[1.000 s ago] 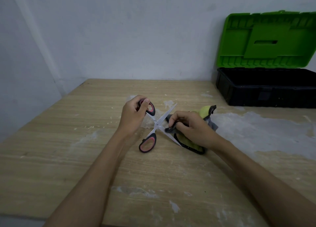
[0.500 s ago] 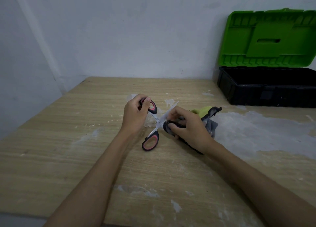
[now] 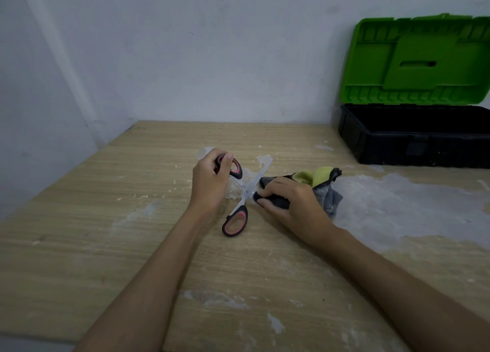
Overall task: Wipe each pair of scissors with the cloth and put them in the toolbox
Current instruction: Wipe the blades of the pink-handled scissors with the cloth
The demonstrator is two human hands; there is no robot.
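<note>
The left hand (image 3: 209, 184) grips the upper handle of the scissors (image 3: 245, 189), which are spread wide open above the wooden table (image 3: 79, 232), while the right hand (image 3: 291, 200) pinches the grey and yellow-green cloth (image 3: 322, 181) round one blade close to the pivot. The toolbox (image 3: 413, 136) stands well apart at the table's far right, its green lid raised against the wall (image 3: 212, 54).

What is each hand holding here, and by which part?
The left hand grips the open scissors by the upper handle loop. The right hand holds the bunched cloth, pressing it around one blade.
</note>
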